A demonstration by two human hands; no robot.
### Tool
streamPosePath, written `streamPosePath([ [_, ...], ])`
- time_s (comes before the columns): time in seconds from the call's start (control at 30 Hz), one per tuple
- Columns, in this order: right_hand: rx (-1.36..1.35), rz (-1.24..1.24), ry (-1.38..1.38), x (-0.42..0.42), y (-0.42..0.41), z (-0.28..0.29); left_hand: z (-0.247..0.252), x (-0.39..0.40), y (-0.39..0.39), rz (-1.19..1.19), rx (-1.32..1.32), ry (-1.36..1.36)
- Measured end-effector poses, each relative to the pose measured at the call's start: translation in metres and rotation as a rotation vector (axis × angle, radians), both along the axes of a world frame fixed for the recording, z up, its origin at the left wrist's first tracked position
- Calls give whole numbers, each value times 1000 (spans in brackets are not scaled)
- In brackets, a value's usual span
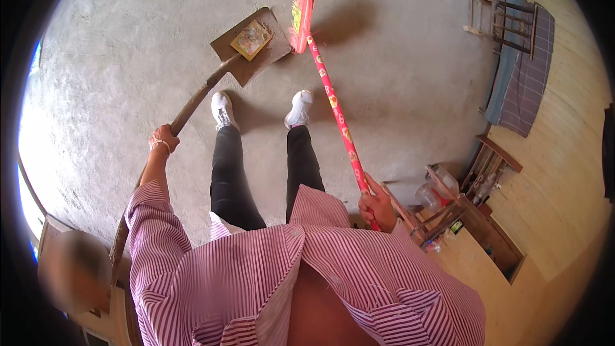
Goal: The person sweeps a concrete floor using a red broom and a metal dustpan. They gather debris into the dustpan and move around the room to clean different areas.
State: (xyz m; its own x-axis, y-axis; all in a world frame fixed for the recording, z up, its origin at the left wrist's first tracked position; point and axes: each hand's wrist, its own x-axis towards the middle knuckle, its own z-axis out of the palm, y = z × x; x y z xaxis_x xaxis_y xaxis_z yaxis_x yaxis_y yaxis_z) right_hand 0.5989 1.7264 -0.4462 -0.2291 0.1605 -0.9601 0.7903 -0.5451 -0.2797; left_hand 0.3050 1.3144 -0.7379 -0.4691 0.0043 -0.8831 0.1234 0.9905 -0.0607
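My left hand (165, 138) grips the wooden handle of a shovel (255, 68), whose flat metal blade rests on the concrete floor ahead of my feet. A yellow-edged packet or card with a printed picture (251, 40) lies on the blade, with some debris beside it. My right hand (378, 203) is closed around the red patterned handle of a broom (342, 120). The broom's pink and yellow bristle head (301, 17) is just right of the blade's tip, and its shadow falls on the floor to the right.
At right, a wooden stool or chair (514, 24) stands by a bench with a checked cloth (528, 72). Nearer on the right are wooden furniture (447, 202) and clear plastic containers (427, 196). A person, blurred (74, 271), is at the lower left. My white shoes (299, 108) are behind the blade.
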Motion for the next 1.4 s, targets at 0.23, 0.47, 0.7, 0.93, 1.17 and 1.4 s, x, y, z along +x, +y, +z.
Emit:
streamPosePath([
  [0.23,395,392,-37,-37,32,-42,-1,0,-2,-9,9,7],
  [0.47,118,194,-32,-26,-1,-16,-6,3,-3,8,18,-17],
  [0.7,338,200,-145,17,21,-5,-10,6,-8,-3,50,29],
  [0.93,36,-95,-115,10,25,-21,18,-4,0,-42,-1,39],
  [1.17,-59,51,12,-19,38,19,28,-8,3,-17,-51,0],
  [1.4,94,353,5,-56,56,-14,20,-9,6,5,-45,-14],
])
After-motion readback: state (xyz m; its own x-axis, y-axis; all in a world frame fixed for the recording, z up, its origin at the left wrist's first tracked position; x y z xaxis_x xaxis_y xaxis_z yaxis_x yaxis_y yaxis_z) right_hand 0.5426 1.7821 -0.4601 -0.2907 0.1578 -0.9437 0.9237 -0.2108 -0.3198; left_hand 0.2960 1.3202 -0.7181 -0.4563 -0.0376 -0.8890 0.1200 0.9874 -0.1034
